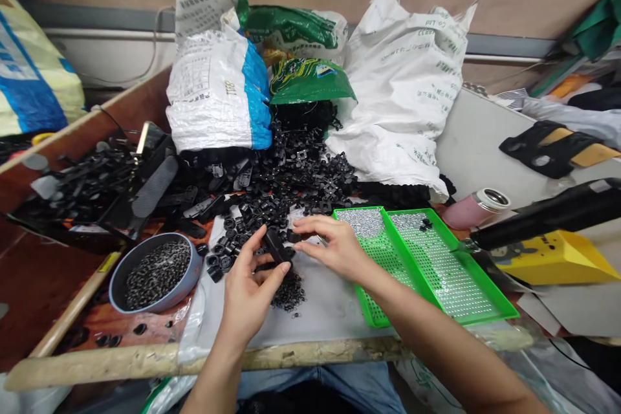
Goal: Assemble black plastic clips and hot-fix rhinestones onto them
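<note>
White sheet: the white sheet [334, 317] lay under both hands, perhaps so that dark pieces stood out against it.
Left hand: the left hand [257, 284], above the sheet's middle, held a black block [275, 247] at a slant, thumb against fingers, seemingly to steady it and leave its far end free.
Right hand: the right hand [334, 246], above the sheet's far right part, had fingertips nearly together beside the block; whether they gripped a dark bit there could not be told.
Silvery glint: something thin showed by the right fingers, too small to identify.
Small rings: a pile of small rings [288, 294] lay on the sheet, presumably within easy reach; the left hand covered part of it.
Green trays: two green trays [431, 291] stood at the sheet's right, their rims likely keeping the metal bits [361, 221] from scattering; the right forearm hid part of them.
Blue bowl: the blue bowl [195, 272], left of the sheet, held tiny parts, indistinct singly.
White sack: beyond the sheet, the white sack [402, 90] hid its contents.
</note>
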A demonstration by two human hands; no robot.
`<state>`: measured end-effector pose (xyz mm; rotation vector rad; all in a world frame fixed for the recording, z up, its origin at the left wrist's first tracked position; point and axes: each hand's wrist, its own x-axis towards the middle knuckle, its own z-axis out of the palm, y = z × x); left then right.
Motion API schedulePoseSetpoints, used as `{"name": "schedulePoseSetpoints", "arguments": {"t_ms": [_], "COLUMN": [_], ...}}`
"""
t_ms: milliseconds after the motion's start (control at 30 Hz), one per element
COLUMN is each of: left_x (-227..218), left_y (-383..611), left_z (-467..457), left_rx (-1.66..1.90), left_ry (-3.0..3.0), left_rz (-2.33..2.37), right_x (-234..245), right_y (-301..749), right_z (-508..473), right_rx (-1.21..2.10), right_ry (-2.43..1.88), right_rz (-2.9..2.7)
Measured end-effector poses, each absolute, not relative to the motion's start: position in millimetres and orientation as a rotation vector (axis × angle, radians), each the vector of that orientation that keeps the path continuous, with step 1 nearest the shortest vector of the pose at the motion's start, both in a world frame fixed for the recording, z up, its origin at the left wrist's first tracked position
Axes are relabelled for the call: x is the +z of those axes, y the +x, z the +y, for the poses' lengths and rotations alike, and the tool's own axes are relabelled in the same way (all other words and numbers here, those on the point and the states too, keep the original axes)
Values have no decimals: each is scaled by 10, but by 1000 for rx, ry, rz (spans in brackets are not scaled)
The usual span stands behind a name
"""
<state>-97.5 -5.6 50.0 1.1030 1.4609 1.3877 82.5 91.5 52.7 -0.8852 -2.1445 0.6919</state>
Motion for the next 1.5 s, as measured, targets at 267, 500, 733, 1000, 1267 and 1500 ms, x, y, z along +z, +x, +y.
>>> {"name": "schedulePoseSetpoints", "arguments": {"t_ms": [267,500,733,1000,1267,1500], "left_x": [617,690,680,562,484,464], "left_y": [-803,-728,-693,-642,-507,-300], "left_z": [-27,-49,-56,44,142,146], "left_rx": [1386,1338,1309,1373,1147,1016], "left_ry": [1209,1307,1269,1047,947,916], "left_rz": [1457,1567,1529,1363,1231,1163], "right_x": [620,555,533,388,544,624], "right_y": [880,939,1018,1205,2809,3338], "right_z": [557,566,564,246,444,871], "right_rx": [694,971,1042,557,-869,97], "right_ry": [-751,-801,-852,-1167,-1269,-1261], "right_rz": [-1826,-1683,-1703,-2519,-1158,-868]}}
